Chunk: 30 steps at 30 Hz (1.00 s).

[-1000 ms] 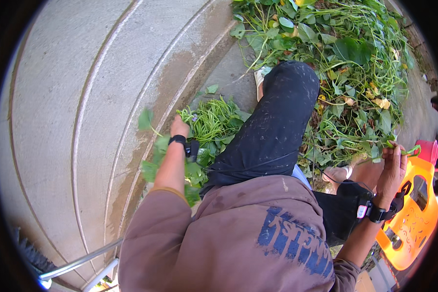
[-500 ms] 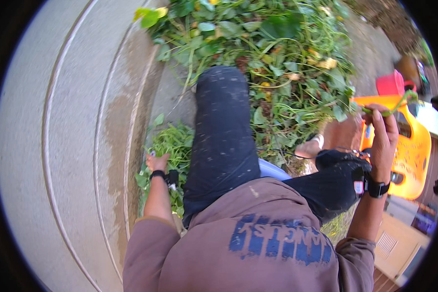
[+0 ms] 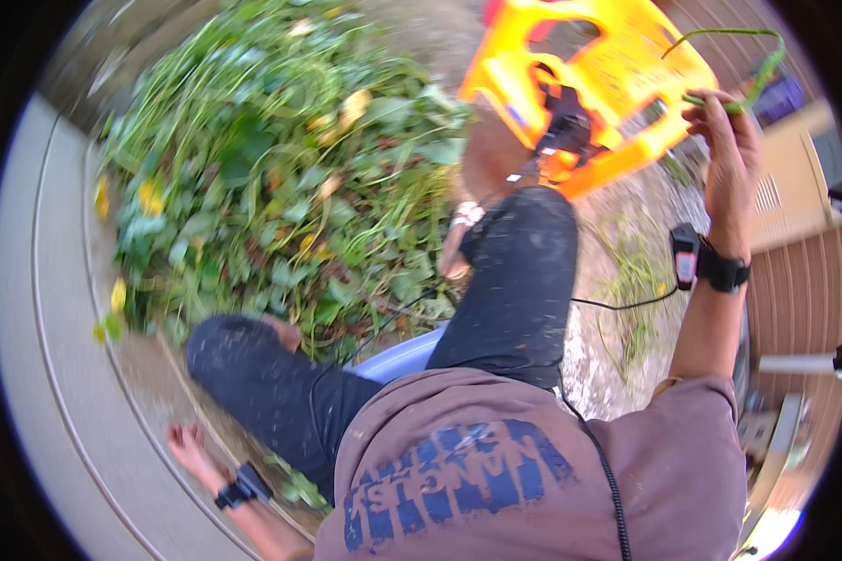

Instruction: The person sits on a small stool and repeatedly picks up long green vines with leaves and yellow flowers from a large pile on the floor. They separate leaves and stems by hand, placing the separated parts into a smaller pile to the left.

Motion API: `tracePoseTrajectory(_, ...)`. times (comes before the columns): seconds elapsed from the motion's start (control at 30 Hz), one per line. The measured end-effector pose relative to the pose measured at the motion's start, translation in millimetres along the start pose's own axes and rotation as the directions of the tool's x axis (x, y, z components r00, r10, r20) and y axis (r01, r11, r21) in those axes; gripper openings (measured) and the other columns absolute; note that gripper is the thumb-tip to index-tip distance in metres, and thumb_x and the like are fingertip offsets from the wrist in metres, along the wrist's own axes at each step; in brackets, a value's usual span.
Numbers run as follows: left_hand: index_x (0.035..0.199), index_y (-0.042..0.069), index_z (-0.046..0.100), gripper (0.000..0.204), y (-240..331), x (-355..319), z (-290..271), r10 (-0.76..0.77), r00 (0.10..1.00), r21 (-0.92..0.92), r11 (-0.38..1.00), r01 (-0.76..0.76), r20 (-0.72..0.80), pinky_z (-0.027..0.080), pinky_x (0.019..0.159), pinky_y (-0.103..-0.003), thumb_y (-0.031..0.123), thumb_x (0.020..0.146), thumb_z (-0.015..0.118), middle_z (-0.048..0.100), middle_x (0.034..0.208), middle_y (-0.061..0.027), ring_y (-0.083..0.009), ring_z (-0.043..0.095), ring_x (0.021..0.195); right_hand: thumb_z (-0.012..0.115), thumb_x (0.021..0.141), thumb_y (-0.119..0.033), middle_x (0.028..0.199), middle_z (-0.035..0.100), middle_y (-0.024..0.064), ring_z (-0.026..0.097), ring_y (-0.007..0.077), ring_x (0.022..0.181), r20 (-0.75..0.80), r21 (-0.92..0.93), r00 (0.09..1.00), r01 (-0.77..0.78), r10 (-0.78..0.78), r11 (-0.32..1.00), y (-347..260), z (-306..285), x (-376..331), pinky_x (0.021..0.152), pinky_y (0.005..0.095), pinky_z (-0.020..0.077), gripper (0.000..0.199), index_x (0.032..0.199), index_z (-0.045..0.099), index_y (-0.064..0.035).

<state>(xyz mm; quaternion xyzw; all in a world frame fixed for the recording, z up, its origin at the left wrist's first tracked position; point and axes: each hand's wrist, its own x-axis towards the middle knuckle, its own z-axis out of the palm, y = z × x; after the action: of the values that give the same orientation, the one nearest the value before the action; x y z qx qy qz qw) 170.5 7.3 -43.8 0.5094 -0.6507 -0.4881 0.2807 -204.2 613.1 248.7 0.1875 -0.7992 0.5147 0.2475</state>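
My right hand (image 3: pixel 728 154) is raised at the far right, its thumb and fingers pinched on a thin green stem (image 3: pixel 767 70). The stem bends over above the fingers, and its thin end points left. Low on the left, my left hand (image 3: pixel 194 453) is beside the wall, fingers somewhat apart and nothing visible in them. Near that wrist lies a small bunch of cut greens (image 3: pixel 297 488), partly hidden by my leg. A large heap of leafy vines (image 3: pixel 281 196), green with some yellow leaves, spreads in front of my knees.
An orange plastic stool (image 3: pixel 641 47) lies beyond my right knee, with a black strapped object against it. A lavender plastic rim (image 3: pixel 398 357) shows between my legs. A black cable (image 3: pixel 617 305) runs to my right wrist device. The ridged grey wall (image 3: pixel 42 309) borders the left.
My view has swung right, so the heap and stool appear farther left. My left hand has come away from the small bunch of greens. The right hand still pinches the stem.
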Motion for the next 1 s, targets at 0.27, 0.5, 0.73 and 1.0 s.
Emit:
tracePoseTrajectory(0.27, 0.119, 0.004, 0.049, 0.032, 131.0, -4.5, 98.6, 0.163, 0.951, -0.035, 0.987, -0.159, 0.264, 0.045, 0.079, -0.027, 0.016, 0.089, 0.050, 0.052, 0.118, -0.0066, -0.0141, 0.054, 0.088, 0.061, 0.083, -0.038, 0.082, 0.054, 0.0040, 0.049, 0.0120, 0.071, -0.381, -0.194, 0.779, -0.594, 0.498, 0.781, 102.2, -189.8, -57.5, 0.062, 0.0246, 0.0416, 0.040, 0.096, 0.053, -0.0010)
tracePoseTrajectory(0.5, 0.118, 0.002, 0.049, 0.032, 252.5, -61.2, 161.9, 0.430, 0.731, -0.398, 0.887, -0.233, 0.529, 0.044, 0.077, -0.024, 0.015, 0.089, 0.053, 0.053, 0.117, -0.0078, -0.0117, 0.053, 0.083, 0.062, 0.083, -0.032, 0.118, 0.051, 0.0150, 0.056, 0.0195, 0.095, -0.373, 0.124, 0.571, -0.750, 0.731, 0.649, 135.2, -111.7, -107.3, 0.074, 0.0299, 0.0450, 0.075, 0.134, 0.020, 0.0057)
tracePoseTrajectory(0.73, 0.110, 0.003, 0.056, 0.024, 307.2, -68.0, 195.8, 0.408, 0.702, -0.628, 0.775, 0.072, 0.584, 0.048, 0.068, -0.026, 0.013, 0.088, 0.054, 0.062, 0.102, -0.0082, -0.0131, 0.059, 0.076, 0.057, 0.086, -0.020, 0.098, 0.062, 0.0059, 0.058, 0.0103, 0.082, 0.489, 0.239, 0.761, -0.587, 0.426, 0.774, 51.2, 87.0, -89.6, 0.070, 0.0218, 0.0447, 0.033, 0.112, 0.054, 0.0003)
tracePoseTrajectory(1.0, 0.092, 0.006, 0.056, 0.008, 284.8, -36.5, 248.4, 0.264, 0.725, -0.632, 0.717, 0.293, 0.636, 0.051, 0.062, -0.028, 0.012, 0.087, 0.054, 0.062, 0.086, -0.0053, -0.0126, 0.057, 0.067, 0.059, 0.086, -0.024, 0.088, 0.058, -0.0014, 0.053, 0.0050, 0.076, 0.941, 0.030, 0.273, -0.655, 0.200, 0.755, 13.3, 241.7, -99.5, 0.067, 0.0200, 0.0433, 0.031, 0.109, 0.056, -0.0030)
